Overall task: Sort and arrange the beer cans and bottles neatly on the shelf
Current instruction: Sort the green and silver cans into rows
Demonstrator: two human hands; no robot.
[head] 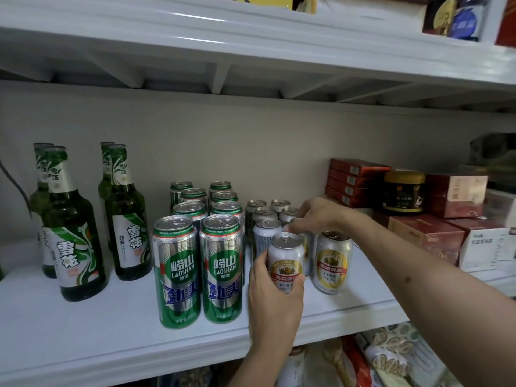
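We see a white shelf [83, 331] carrying the beer. Our left hand [275, 297] wraps its fingers and thumb around a short silver can with a red and gold label [285, 261], which stands upright near the front edge, at about 5 o'clock from the middle of the view. Just at 3 o'clock of it stands a matching can [332, 263], upright and untouched. Our right hand [318, 216] reaches in from 4 o'clock, its curled fingertips on the top of a short can behind the held one; that can is mostly hidden, so we cannot tell whether the fingers pinch it or only touch it. More short silver cans [264, 210] stand in two rows at 12 o'clock of the hands. At 9 o'clock of them, tall green and silver cans [196, 263] stand in two rows running front to back. Farther towards 9 o'clock, four green bottles [75, 236] stand upright in two pairs. At 3 o'clock sit red boxes [354, 185] and a dark jar with a gold lid [403, 192].
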